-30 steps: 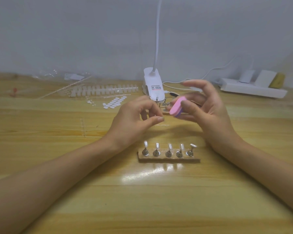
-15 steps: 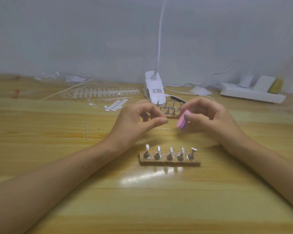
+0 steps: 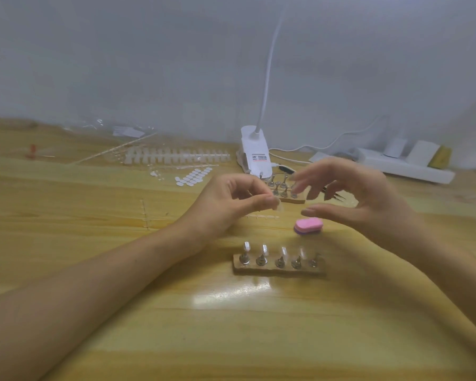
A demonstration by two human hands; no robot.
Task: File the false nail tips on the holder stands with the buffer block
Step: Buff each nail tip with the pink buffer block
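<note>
- Closest in, the near holder stand [image 3: 279, 268] is sitting on the wooden table [image 3: 231, 339]. Four of its pegs are carrying clear tips, and the rightmost peg [image 3: 313, 262] is looking bare.
- Just beyond it, the pink buffer block [image 3: 308, 226] is lying flat on the table, with neither hand touching it.
- Above the block, the right hand [image 3: 363, 199] is hovering with its fingers spread, gripping nothing.
- Beside it, the left hand [image 3: 231, 202] is pinching one clear false nail tip [image 3: 279, 209] between thumb and forefinger.
- Behind the hands, a second holder stand [image 3: 291, 199] is sitting on the table — whether its pegs are carrying tips I cannot tell.
- As I judge it, no filing is happening right now: the loose tip probably belongs on the bare peg, and how many tips are finished is not showing.
</note>
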